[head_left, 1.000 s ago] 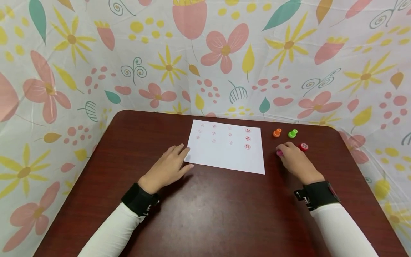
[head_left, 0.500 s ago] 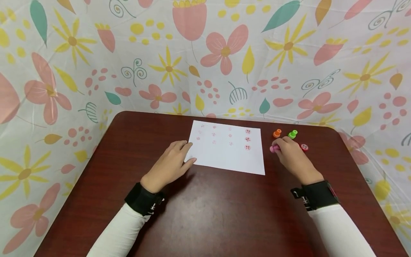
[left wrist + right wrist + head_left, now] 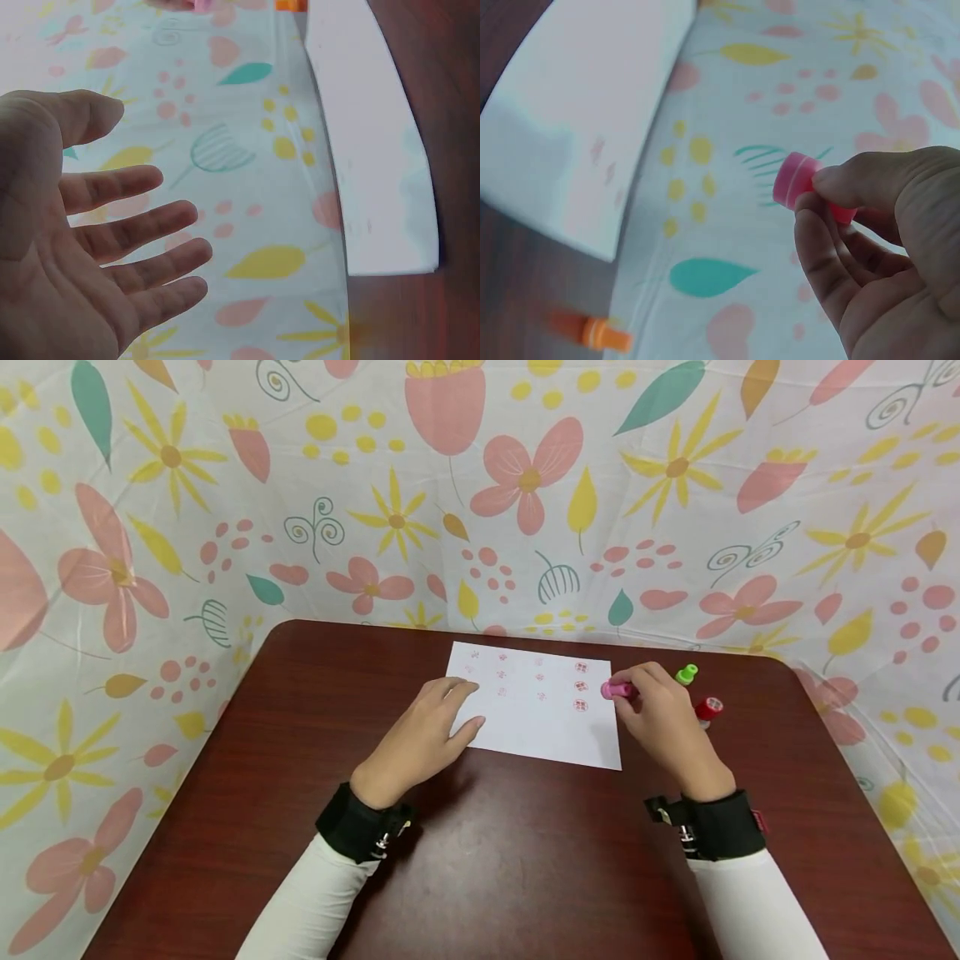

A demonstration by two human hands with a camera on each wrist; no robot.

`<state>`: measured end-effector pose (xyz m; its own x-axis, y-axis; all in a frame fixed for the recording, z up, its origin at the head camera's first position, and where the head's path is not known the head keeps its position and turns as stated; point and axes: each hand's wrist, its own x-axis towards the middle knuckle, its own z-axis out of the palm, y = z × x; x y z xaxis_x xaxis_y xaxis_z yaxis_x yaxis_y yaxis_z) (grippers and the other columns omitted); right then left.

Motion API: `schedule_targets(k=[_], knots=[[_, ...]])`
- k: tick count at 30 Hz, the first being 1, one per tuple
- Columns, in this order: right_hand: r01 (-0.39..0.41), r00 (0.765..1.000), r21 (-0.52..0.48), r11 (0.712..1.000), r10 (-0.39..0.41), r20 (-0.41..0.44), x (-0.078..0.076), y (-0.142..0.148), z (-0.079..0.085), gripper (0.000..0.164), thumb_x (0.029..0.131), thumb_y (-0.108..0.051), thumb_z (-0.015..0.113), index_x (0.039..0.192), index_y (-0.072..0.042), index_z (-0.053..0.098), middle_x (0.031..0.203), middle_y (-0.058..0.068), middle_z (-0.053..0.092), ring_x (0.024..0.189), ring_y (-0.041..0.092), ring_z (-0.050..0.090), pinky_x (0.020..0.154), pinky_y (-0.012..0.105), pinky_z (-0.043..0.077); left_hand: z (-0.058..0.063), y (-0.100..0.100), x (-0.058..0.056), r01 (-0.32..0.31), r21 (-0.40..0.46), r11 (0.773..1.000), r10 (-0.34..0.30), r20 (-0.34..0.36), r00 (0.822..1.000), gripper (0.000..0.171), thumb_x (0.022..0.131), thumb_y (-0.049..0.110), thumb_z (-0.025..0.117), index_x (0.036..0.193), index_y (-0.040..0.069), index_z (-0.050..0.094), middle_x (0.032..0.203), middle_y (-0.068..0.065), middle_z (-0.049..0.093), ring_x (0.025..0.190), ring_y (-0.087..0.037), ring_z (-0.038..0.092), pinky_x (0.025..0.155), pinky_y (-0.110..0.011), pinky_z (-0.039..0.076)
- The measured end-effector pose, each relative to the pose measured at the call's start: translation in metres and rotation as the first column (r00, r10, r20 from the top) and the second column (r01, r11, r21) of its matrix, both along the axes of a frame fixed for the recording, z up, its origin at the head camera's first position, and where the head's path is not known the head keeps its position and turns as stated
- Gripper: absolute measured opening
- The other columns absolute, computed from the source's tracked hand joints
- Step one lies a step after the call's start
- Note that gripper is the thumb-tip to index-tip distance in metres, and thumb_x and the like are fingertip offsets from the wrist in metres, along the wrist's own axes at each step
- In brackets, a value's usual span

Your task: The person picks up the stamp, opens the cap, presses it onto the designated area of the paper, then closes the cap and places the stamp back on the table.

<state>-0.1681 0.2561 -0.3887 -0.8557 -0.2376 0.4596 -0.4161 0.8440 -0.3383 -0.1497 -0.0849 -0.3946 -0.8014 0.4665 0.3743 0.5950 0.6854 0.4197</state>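
Note:
A pink stamp is pinched between the thumb and fingers of my right hand, over the right edge of a white paper. In the right wrist view the pink stamp lies sideways in the grip. Rows of small red stamp prints mark the paper's upper part, the rightmost column being boldest. My left hand hovers at the paper's left side, fingers apart and holding nothing. In the left wrist view that left hand shows a bare palm with loosely spread fingers.
A green stamp and a red stamp stand on the dark wooden table beyond and beside my right hand. An orange stamp shows in the right wrist view, hidden in the head view. A flower-patterned cloth hangs behind the table.
My right hand has lifted the pink stamp and carried it left to the paper's edge. My left hand has shifted right, further over the paper.

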Motion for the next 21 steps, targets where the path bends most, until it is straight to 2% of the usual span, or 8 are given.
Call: schedule_targets(k=[7, 10, 16, 18, 21], knots=[[-0.026, 0.999, -0.053, 0.998, 0.025, -0.024, 0.011, -0.023, 0.011, 0.024, 0.085, 0.0, 0.082, 0.105, 0.0, 0.069, 0.1, 0.012, 0.064, 0.085, 0.024, 0.058, 0.072, 0.047, 0.061, 0.006, 0.018, -0.001, 0.057, 0.114, 0.992, -0.058, 0.004, 0.998, 0.039, 0.103, 0.022, 0.065, 0.137, 0.004, 0.06, 0.134, -0.011, 0.062, 0.128, -0.029, 0.057, 0.111, -0.041, 0.05], [-0.053, 0.998, -0.082, 0.995, 0.05, -0.036, 0.014, -0.03, 0.015, 0.024, 0.085, 0.0, 0.082, 0.105, -0.003, 0.07, 0.099, 0.009, 0.065, 0.084, 0.02, 0.059, 0.07, 0.044, 0.061, 0.008, 0.025, -0.001, 0.074, 0.163, 0.984, -0.076, 0.006, 0.997, 0.04, 0.103, 0.02, 0.065, 0.138, 0.004, 0.06, 0.134, -0.01, 0.062, 0.128, -0.026, 0.058, 0.11, -0.039, 0.051], [-0.1, 0.994, -0.142, 0.985, 0.094, -0.049, 0.018, -0.042, 0.017, 0.026, 0.085, -0.003, 0.084, 0.107, -0.007, 0.071, 0.099, 0.003, 0.067, 0.084, 0.014, 0.064, 0.077, 0.016, 0.057, 0.01, 0.034, -0.002, 0.092, 0.247, 0.965, -0.1, 0.019, 0.995, 0.039, 0.101, 0.016, 0.068, 0.137, 0.003, 0.06, 0.131, -0.011, 0.063, 0.117, -0.024, 0.062, 0.1, -0.037, 0.056], [-0.115, 0.993, -0.168, 0.979, 0.109, -0.047, 0.019, -0.046, 0.017, 0.026, 0.085, -0.004, 0.084, 0.108, -0.008, 0.071, 0.099, 0.001, 0.068, 0.085, 0.013, 0.065, 0.08, 0.008, 0.053, 0.01, 0.037, -0.002, 0.104, 0.291, 0.951, -0.119, 0.034, 0.992, 0.039, 0.1, 0.014, 0.068, 0.136, 0.003, 0.06, 0.13, -0.011, 0.064, 0.111, -0.023, 0.064, 0.095, -0.035, 0.059], [-0.151, 0.988, -0.212, 0.966, 0.145, -0.044, 0.021, -0.051, 0.017, 0.026, 0.085, -0.005, 0.084, 0.108, -0.008, 0.072, 0.1, 0.001, 0.069, 0.084, 0.01, 0.064, 0.08, 0.003, 0.05, 0.01, 0.042, -0.002, 0.121, 0.381, 0.917, -0.158, 0.068, 0.985, 0.039, 0.099, 0.011, 0.07, 0.136, 0.002, 0.061, 0.129, -0.011, 0.064, 0.107, -0.022, 0.066, 0.091, -0.028, 0.061]])
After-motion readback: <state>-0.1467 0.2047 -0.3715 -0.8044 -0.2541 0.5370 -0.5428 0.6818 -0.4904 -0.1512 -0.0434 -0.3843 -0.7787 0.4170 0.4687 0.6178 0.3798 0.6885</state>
